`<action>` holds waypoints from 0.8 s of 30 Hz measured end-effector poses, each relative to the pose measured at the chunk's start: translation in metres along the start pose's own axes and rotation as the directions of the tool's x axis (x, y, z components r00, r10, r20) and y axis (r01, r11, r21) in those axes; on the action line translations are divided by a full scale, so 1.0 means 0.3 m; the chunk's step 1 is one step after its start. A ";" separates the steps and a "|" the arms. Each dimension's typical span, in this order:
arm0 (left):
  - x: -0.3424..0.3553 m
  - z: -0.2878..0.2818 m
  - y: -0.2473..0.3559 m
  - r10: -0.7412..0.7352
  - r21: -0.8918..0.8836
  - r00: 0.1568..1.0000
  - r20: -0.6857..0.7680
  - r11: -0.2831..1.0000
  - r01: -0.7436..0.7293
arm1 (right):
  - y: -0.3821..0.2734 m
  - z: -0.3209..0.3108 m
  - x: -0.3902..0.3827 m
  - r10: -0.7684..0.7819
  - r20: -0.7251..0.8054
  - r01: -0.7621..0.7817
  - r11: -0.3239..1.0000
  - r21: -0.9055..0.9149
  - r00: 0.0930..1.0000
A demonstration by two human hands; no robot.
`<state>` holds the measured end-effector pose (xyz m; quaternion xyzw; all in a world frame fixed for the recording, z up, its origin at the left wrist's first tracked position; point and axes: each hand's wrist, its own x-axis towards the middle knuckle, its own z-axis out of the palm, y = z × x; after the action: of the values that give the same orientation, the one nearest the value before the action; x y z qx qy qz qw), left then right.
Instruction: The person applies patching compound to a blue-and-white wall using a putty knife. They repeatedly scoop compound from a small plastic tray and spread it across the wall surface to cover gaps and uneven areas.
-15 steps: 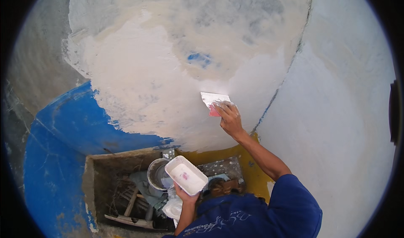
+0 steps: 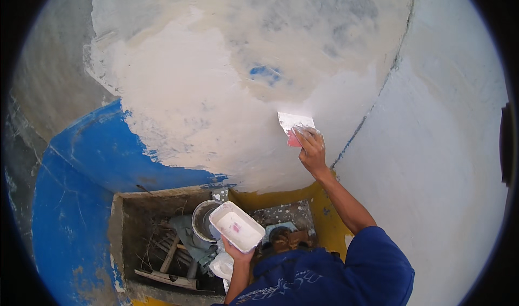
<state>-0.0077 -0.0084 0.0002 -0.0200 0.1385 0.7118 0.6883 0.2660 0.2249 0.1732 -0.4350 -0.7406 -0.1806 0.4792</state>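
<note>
Gripping 2 items: right hand [image 2: 312,150] closed on 1 scraper [image 2: 297,123] at the wall [image 2: 173,90], seemingly for flat contact; left hand [image 2: 238,251] clasping 1 tray [image 2: 221,214] of paste [image 2: 237,228] from below near the bucket [image 2: 198,219], seemingly for level support.

Soft, diffuse light falls fairly evenly over the pale wall [image 2: 173,84], its source out of view. The scraper's blade [image 2: 295,121] catches a bright, near-white sheen. Inside the concrete box [image 2: 115,219] the light drops off, and the clutter [image 2: 170,253] sinks into dark shadow (fine detail there is hard to make out). The middle looks reasonably sharp, while the outer edges turn softer and dimmer. Fisheye distortion bows the wall seam [image 2: 373,109], and black swallows all 4 corners.
</note>
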 end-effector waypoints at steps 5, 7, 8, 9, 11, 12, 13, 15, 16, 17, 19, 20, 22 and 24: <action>0.011 0.031 0.002 0.047 0.005 0.998 -0.038 0.999 -0.046 | -0.004 -0.014 0.104 0.030 -0.262 -0.026 0.999 0.021 0.965; 0.019 0.047 -0.006 0.025 0.006 0.999 -0.041 1.000 -0.025 | 0.021 0.020 0.174 0.028 -0.308 -0.042 0.998 -0.037 0.951; 0.020 0.052 -0.007 0.016 0.003 0.999 -0.041 1.000 -0.016 | 0.018 0.036 0.191 0.016 -0.356 -0.050 0.995 -0.085 0.934; 0.021 0.048 -0.011 0.006 0.006 0.999 -0.040 1.000 -0.006 | 0.019 0.055 0.170 0.019 -0.357 -0.056 0.994 -0.093 0.934; 0.032 0.038 -0.022 -0.049 -0.022 0.998 -0.047 0.999 0.048 | 0.052 0.143 0.065 0.017 -0.202 -0.047 0.988 -0.145 0.979; 0.036 0.048 -0.017 -0.046 -0.016 0.998 -0.041 0.999 0.045 | 0.061 0.181 -0.017 0.022 -0.165 -0.045 0.989 -0.139 0.986; 0.031 0.055 -0.017 -0.029 -0.021 0.998 -0.054 0.999 0.028 | 0.039 0.186 -0.083 0.019 -0.120 -0.031 0.994 -0.102 0.993; 0.019 0.066 -0.018 -0.014 -0.033 0.998 -0.064 0.999 0.012 | 0.047 0.153 -0.115 0.008 -0.074 -0.013 0.998 -0.067 0.997; 0.014 0.070 -0.019 0.007 -0.018 1.000 -0.026 1.000 -0.007 | 0.056 0.112 -0.089 -0.012 -0.142 0.008 0.999 -0.031 0.990; 0.015 0.073 -0.021 0.027 -0.003 1.000 0.011 1.000 -0.027 | 0.065 0.070 -0.061 -0.029 -0.211 0.031 1.000 0.005 0.977; 0.008 0.070 -0.025 0.038 -0.003 0.999 -0.005 0.999 -0.038 | 0.067 -0.080 0.140 -0.042 -0.326 0.041 0.999 -0.010 0.945; 0.004 0.068 -0.025 0.042 0.010 0.999 -0.017 0.999 -0.042 | 0.071 -0.144 0.231 -0.011 -0.364 0.005 1.000 -0.018 0.932; 0.007 0.032 -0.018 0.038 0.010 0.998 -0.048 0.999 -0.037 | 0.073 -0.198 0.354 -0.021 -0.388 0.001 0.999 -0.052 0.921; 0.009 0.017 -0.023 0.025 0.005 0.997 -0.072 1.000 -0.025 | 0.060 -0.197 0.405 -0.082 -0.388 0.041 0.993 -0.114 0.918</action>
<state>-0.0001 -0.0046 0.0033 -0.0423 0.1649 0.7190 0.6738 0.2936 0.2517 0.3041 -0.3906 -0.6327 -0.3172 0.5886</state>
